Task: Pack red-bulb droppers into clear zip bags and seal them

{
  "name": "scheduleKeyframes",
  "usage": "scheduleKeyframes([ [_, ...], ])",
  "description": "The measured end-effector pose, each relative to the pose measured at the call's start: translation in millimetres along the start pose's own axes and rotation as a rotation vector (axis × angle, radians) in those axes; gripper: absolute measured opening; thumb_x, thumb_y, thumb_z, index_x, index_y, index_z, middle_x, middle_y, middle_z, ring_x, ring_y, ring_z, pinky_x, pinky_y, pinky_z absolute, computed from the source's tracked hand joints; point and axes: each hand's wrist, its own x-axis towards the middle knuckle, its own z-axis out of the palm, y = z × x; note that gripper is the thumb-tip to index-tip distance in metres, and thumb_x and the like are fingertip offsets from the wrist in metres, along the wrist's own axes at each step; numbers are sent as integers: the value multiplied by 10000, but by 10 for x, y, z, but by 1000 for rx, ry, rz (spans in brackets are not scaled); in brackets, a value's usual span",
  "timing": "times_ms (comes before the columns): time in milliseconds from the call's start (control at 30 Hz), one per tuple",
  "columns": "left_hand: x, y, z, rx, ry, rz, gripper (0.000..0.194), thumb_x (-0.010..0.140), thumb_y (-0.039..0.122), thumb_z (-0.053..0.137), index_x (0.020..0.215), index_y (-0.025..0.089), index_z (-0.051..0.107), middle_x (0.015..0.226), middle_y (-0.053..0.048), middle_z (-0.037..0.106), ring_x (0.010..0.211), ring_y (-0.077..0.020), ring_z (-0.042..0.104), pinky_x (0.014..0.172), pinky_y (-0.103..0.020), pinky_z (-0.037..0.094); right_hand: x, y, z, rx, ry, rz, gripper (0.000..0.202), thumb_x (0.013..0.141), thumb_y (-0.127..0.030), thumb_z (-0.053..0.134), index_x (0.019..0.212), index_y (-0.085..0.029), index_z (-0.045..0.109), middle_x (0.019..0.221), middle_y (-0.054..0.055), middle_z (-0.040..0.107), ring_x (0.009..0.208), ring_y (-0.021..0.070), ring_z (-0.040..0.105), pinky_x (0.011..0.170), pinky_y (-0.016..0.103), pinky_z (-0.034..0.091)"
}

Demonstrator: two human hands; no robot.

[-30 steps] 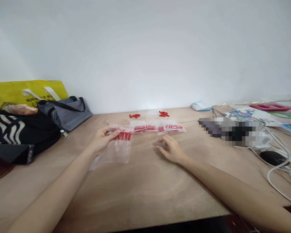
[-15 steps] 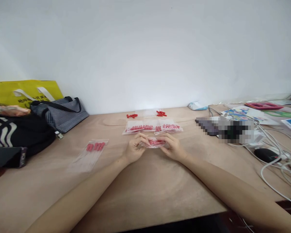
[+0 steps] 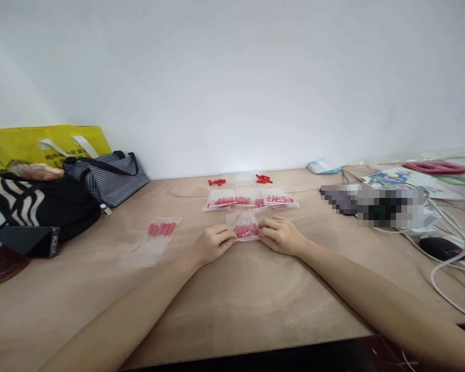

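A small clear plastic bag (image 3: pixel 247 231) with several short red pieces in it lies on the table in front of me. My left hand (image 3: pixel 216 243) grips its left edge, fingers curled, and my right hand (image 3: pixel 278 235) does the same at the right edge. The fingertips partly cover the bag's sides. Just beyond it, more clear bags of red pieces (image 3: pixel 232 200) lie overlapping in a row. Off to the left, several long clear bags (image 3: pixel 149 247) are fanned out, with red pieces (image 3: pixel 161 228) near their far end.
Loose red pieces lie in two small piles (image 3: pixel 217 182) by the wall, around a clear sheet (image 3: pixel 245 177). Bags, including a striped one (image 3: pixel 114 178), and a dark phone-like object (image 3: pixel 29 240) crowd the left. A mouse (image 3: pixel 442 249), white cables (image 3: pixel 434 279) and papers fill the right.
The bag between my hands has gone from raised and tilted to flat on the table. Both hands came down with it. The camera view turned slightly left.
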Motion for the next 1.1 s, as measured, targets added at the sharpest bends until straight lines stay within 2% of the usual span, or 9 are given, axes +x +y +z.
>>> scheduleKeyframes([
  [100, -12, -15, 9, 55, 17, 59, 138, 830, 189, 474, 805, 169, 609, 724, -23, 608, 666, -110, 564, 620, -211, 455, -3, 16, -3, -54, 13, -25, 216, 842, -213, 417, 689, -169, 564, 687, 16, 584, 605, 102, 476, 603, 264, 299],
  [200, -22, -32, 1, 77, 4, 70, 178, 844, 195, 450, 784, 164, 615, 710, -23, 604, 645, -105, 560, 598, -204, 450, 5, 18, 6, -72, 12, -33, 231, 848, -212, 411, 693, -156, 572, 660, 21, 572, 610, 106, 466, 608, 263, 287],
  [467, -12, -34, -12, 91, -16, -3, 221, 849, 231, 435, 716, 149, 591, 666, -20, 584, 586, -101, 544, 561, -205, 437, 17, 1, 14, -103, -1, 7, 217, 836, -169, 402, 681, -151, 553, 657, 16, 565, 602, 103, 453, 594, 266, 253],
  [733, -17, -67, -6, 14, -38, -65, 194, 841, 204, 437, 732, 147, 586, 682, -33, 594, 640, -121, 568, 604, -221, 450, 43, -41, 8, -105, -36, 53, 205, 825, -159, 398, 678, -157, 541, 665, 16, 571, 601, 101, 462, 603, 280, 242],
  [900, 55, 19, 3, 5, -23, -123, 114, 815, 217, 476, 805, 149, 567, 779, -45, 581, 682, -129, 561, 639, -242, 462, 59, -70, 20, -66, -24, 97, 177, 819, -186, 419, 687, -158, 533, 667, 15, 578, 635, 107, 483, 622, 282, 250],
  [967, 98, 68, 46, -2, -19, -96, 108, 809, 213, 485, 844, 155, 569, 837, -51, 580, 738, -138, 564, 686, -256, 467, 72, -88, 36, -50, -31, 102, 157, 813, -191, 434, 694, -158, 531, 668, 13, 579, 650, 111, 491, 626, 283, 250],
  [1100, 159, 132, 159, 4, -3, -34, 140, 819, 185, 462, 764, 157, 587, 786, -39, 585, 732, -132, 566, 695, -251, 470, 98, -125, 69, -29, -40, 99, 147, 814, -203, 444, 706, -156, 531, 671, 8, 581, 642, 109, 492, 623, 283, 249],
])
